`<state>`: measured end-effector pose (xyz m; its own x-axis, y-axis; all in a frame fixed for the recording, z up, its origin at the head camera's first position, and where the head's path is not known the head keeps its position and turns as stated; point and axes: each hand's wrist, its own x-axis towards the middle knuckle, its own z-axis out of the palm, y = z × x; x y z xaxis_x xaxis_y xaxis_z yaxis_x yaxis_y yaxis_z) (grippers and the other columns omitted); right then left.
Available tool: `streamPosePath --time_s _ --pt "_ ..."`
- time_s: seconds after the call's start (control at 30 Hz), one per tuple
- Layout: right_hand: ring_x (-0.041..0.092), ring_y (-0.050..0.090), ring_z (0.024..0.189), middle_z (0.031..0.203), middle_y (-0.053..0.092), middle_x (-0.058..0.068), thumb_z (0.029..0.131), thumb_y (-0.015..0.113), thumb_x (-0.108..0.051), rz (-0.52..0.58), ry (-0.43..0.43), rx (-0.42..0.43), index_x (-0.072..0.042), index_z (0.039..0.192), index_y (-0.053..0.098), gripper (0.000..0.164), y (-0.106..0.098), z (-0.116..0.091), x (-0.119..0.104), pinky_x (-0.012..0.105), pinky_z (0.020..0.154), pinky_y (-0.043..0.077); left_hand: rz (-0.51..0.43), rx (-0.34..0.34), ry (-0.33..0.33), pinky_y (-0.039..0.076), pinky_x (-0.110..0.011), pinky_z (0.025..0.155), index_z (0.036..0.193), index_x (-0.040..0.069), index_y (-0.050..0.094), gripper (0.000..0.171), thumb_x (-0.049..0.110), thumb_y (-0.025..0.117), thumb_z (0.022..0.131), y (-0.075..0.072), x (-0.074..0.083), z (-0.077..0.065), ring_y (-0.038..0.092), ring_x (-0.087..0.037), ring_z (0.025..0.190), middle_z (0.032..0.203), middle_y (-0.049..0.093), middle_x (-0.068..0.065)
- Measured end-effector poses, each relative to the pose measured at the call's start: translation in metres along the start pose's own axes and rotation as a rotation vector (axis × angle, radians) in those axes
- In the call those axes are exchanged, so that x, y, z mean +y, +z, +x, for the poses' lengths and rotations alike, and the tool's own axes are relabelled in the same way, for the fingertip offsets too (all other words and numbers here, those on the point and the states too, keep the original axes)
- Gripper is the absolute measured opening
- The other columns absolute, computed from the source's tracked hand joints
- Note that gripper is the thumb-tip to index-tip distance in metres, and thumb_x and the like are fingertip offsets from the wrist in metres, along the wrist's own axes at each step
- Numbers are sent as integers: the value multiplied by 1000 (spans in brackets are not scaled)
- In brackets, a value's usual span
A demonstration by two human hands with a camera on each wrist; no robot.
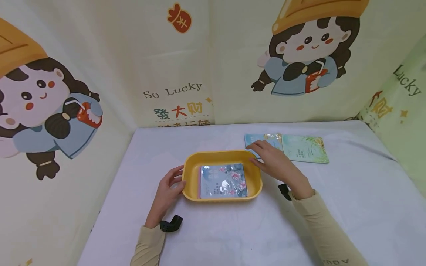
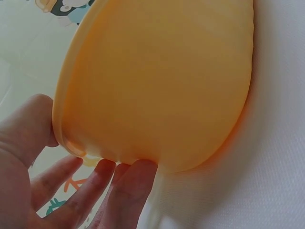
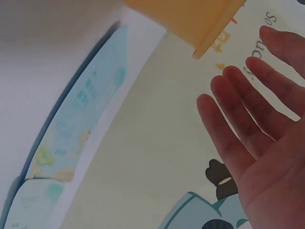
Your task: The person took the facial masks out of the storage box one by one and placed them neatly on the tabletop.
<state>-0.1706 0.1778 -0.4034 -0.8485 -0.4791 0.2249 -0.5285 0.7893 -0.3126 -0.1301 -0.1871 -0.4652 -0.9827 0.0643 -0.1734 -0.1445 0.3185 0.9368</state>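
A yellow plastic tray (image 1: 254, 184) stands on the white-covered table and holds a blue-grey glossy packet (image 1: 222, 181) printed with pink flowers. A pink edge of something flat shows beneath that packet's left side. My left hand (image 1: 169, 188) grips the tray's left end, thumb at the rim and fingers against the outer wall (image 2: 157, 86). Beside the tray's right end is my right hand (image 1: 274, 162), its fingers extended and holding nothing. The right wrist view shows this hand (image 3: 267, 138) apart from the tray (image 3: 190, 19).
Behind my right hand lie a light blue packet (image 1: 273, 139), partly covered by the hand, and a pale green packet (image 1: 305, 149) to its right. A printed cloth (image 1: 233, 99) hangs along the table's back edge.
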Motion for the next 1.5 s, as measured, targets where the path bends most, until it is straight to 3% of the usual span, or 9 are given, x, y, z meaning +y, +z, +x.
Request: streamPosePath --time_s 0.33,0.67,0.97,1.17,1.33,1.5 --pt "25 56 112 122 61 11 90 73 -20 101 -5 -70 -6 126 63 39 10 10 -19 42 95 55 2 2 -8 59 -29 82 142 26 50 51 17 65 94 -3 -1 1 56 -26 120 139 54 -6" --pt "21 56 107 122 60 10 90 74 -28 106 -30 -125 -4 130 60 49 28 15 -25 38 93 55 5 -7 4 58 -27 86 142 25 51 51 17 66 94 -3 -5 4 57 -27 120 139 54 -6" --pt "23 56 113 128 60 9 89 73 -33 114 -74 -142 -4 132 58 54 41 20 -29 40 97 52 9 4 50 56 -23 86 141 21 52 50 14 65 94 -5 -3 1 59 -28 118 137 56 -9" --pt "24 53 121 131 60 8 90 73 -34 81 -98 -174 -4 133 57 55 49 18 -26 41 104 48 -22 -23 37 58 -25 83 142 21 51 51 16 66 94 0 -1 2 57 -28 121 139 55 -9" --pt "23 55 116 128 62 8 89 73 -36 82 -113 -185 -4 134 58 57 53 18 -25 39 101 49 -6 -13 41 58 -25 82 141 23 51 50 15 66 94 2 -1 4 57 -27 121 138 55 -8" --pt "23 55 115 129 61 9 88 73 -38 58 -138 -203 -4 136 57 61 55 21 -28 37 100 50 15 -22 5 58 -25 82 145 15 48 52 9 63 95 0 17 -2 55 -31 123 141 53 -13"
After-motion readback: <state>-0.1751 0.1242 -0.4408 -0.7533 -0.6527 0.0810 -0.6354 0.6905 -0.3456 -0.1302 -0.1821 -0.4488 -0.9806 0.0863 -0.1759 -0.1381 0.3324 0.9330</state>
